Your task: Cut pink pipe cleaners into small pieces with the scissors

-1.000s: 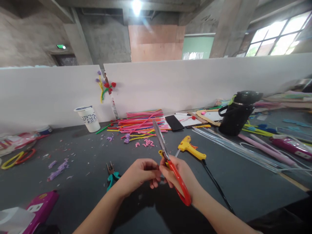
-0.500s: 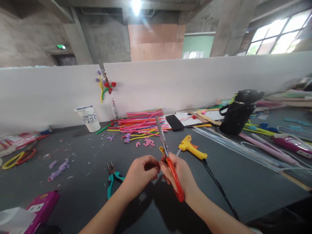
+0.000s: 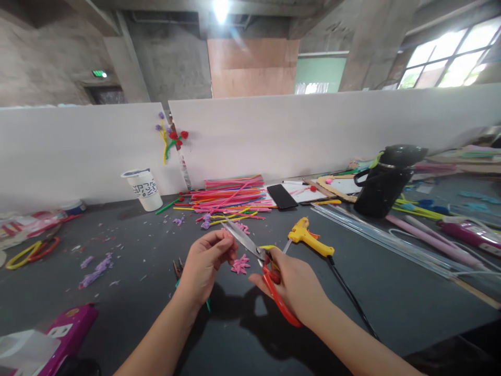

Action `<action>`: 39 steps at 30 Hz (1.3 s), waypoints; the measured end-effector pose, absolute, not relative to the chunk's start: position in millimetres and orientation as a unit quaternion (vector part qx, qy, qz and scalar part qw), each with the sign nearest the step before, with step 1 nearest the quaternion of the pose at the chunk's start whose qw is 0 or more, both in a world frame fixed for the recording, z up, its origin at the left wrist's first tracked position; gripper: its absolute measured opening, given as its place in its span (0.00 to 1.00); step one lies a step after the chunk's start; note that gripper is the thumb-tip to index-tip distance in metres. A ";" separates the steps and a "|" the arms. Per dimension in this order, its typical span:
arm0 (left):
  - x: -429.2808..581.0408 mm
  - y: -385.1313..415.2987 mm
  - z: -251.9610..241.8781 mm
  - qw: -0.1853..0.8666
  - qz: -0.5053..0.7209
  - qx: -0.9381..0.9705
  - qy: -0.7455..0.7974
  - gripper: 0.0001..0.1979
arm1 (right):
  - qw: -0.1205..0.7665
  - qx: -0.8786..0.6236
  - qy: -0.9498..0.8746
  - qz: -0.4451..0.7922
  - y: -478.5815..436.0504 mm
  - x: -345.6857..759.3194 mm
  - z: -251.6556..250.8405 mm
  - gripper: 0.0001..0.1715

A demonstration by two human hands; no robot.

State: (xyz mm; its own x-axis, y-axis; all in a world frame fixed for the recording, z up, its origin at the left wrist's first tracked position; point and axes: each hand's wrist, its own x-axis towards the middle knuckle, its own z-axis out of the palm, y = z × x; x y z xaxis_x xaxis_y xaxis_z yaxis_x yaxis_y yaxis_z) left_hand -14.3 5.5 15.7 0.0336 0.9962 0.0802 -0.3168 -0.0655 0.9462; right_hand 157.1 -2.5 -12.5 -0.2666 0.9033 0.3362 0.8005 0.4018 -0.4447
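Observation:
My right hand [image 3: 291, 282] grips red-handled scissors [image 3: 270, 274], their steel blades pointing up and left toward my left hand. My left hand [image 3: 205, 263] is closed in a pinch on a small pink pipe-cleaner flower [image 3: 240, 264], which hangs just under the blades above the dark tabletop. A pile of coloured pipe cleaners [image 3: 229, 199] lies beyond my hands near the white partition. Teal-handled pliers [image 3: 179, 270] lie on the table, partly hidden behind my left wrist.
A yellow glue gun [image 3: 309, 239] with a black cord lies right of my hands. A black kettle [image 3: 385, 180], a phone [image 3: 282, 196], a white cup [image 3: 144, 189], long clear tubes [image 3: 391, 243] and a magenta box [image 3: 68, 331] stand around. Purple and pink scraps [image 3: 96, 269] litter the left.
The scissors have swung from pointing up and away to pointing left. My left hand has lifted away from my right, and the pink flower now shows between them.

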 end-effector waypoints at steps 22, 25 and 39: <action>-14.2 2.6 18.7 0.554 0.621 0.418 0.363 0.03 | 0.226 -0.537 -0.812 0.036 -6.1 156.5 -13.6 0.13; -14.6 2.4 19.0 0.560 0.618 0.417 0.361 0.03 | 0.224 -0.536 -0.813 0.040 -6.4 156.4 -12.1 0.13; -16.2 3.5 20.2 0.569 0.618 0.411 0.356 0.04 | 0.223 -0.533 -0.816 0.019 -5.3 156.9 -12.9 0.14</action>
